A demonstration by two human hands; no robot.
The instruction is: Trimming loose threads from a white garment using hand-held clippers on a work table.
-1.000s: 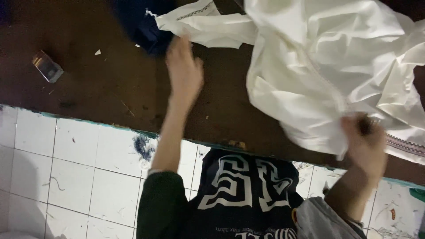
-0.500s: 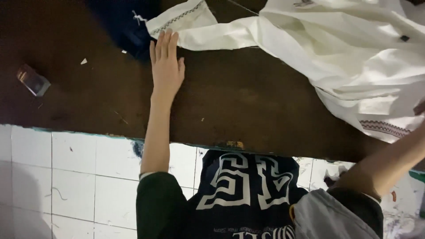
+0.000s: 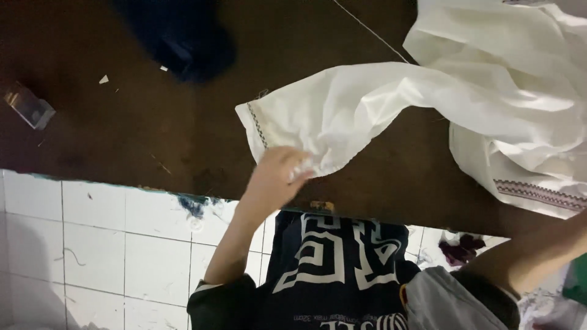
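Currently, a loose white cloth garment with a thin embroidered border (image 3: 428, 104) is being held on the dark brown wooden tabletop (image 3: 153, 140), its sleeve stretched out toward the near edge. The sleeve's lower hem is being pinched by the left hand (image 3: 278, 180), whose fingers (image 3: 299, 172) are being closed on a bunched fold of the fabric — a narrow, gathered grip just above the table's edge. The rest of the garment is being left heaped at the far right of the table, with a patterned hem band showing near the right edge. The right hand is being kept out of view; only the right forearm (image 3: 532, 256) is being seen, low at the right, so its grip cannot be told. A crumpled dark blue cloth (image 3: 177, 43) is lying at the far side, well apart from the sleeve, and a small clear box-like object (image 3: 27, 105) — blurred — is lying at the left.
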